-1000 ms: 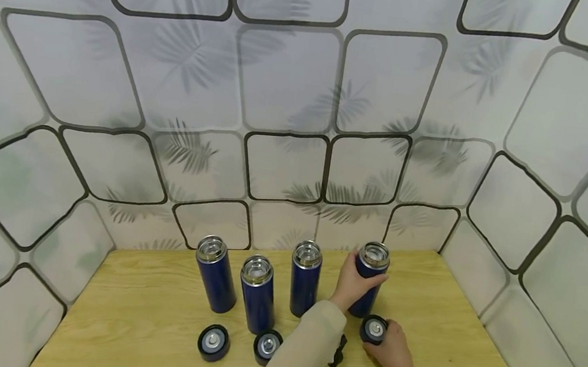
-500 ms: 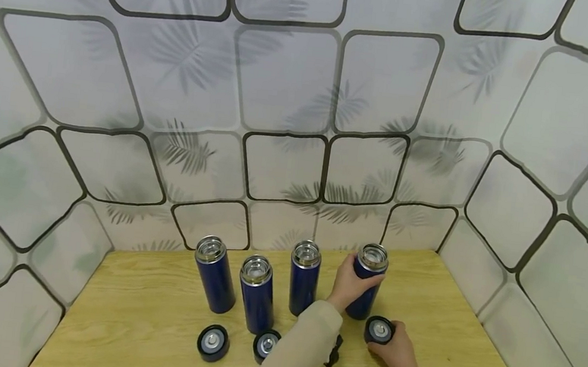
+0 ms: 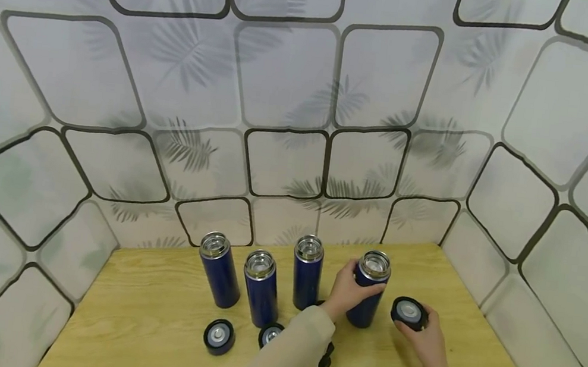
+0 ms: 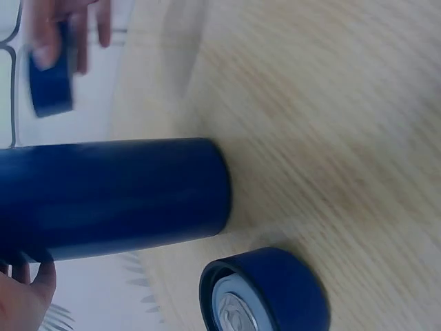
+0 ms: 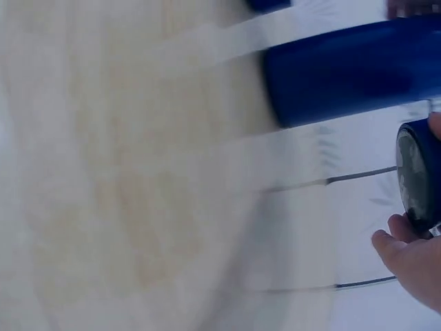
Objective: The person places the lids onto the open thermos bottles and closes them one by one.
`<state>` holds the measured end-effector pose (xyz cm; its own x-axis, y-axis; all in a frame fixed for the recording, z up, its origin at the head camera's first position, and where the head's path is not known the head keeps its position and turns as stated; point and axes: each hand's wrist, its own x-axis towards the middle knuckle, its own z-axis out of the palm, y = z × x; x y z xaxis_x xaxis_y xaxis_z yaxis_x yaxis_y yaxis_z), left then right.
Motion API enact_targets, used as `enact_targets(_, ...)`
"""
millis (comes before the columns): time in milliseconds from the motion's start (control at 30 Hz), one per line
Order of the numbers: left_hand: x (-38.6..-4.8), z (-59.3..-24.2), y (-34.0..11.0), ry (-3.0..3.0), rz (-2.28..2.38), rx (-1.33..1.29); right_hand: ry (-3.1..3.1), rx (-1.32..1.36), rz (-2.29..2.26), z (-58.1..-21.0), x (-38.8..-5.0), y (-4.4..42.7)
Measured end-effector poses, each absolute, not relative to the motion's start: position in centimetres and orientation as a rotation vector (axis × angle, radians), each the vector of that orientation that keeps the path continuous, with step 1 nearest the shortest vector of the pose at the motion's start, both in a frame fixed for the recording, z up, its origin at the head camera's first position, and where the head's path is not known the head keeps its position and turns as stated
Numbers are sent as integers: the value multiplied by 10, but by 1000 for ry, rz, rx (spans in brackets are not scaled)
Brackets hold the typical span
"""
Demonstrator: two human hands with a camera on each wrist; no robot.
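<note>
At the right end of a row of dark blue flasks, my left hand (image 3: 348, 292) grips the upper body of an upright flask (image 3: 365, 307). Its steel mouth has no cap on. To the right of it, my right hand (image 3: 430, 344) holds a round dark blue cap (image 3: 409, 313) above the table, its pale inner side facing up. In the right wrist view the held cap (image 5: 417, 176) sits between thumb and fingers, partly cut off by the frame edge. Another cap (image 4: 269, 293) lies near the flask's base in the left wrist view.
Three more uncapped flasks stand left, including a left one (image 3: 219, 277), a front one (image 3: 260, 296) and a back one (image 3: 307, 280). Caps (image 3: 219, 336) (image 3: 270, 332) lie before them. A black strap-like piece (image 3: 326, 359) shows beside the left sleeve. Patterned walls (image 3: 285, 164) enclose the wooden table (image 3: 151, 312).
My right hand has carried the cap away to the right and slightly farther back from the flask. My left hand keeps its grip, and the flask has shifted slightly nearer.
</note>
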<state>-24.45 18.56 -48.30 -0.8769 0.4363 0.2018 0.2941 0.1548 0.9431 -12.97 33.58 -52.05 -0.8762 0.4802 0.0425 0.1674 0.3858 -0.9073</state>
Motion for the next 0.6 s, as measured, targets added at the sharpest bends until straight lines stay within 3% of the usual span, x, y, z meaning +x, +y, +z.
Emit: enact_targets(600, -204, -483, 144, 2282, 1694, 832, -2254, -97, 1476, -454, -121, 316)
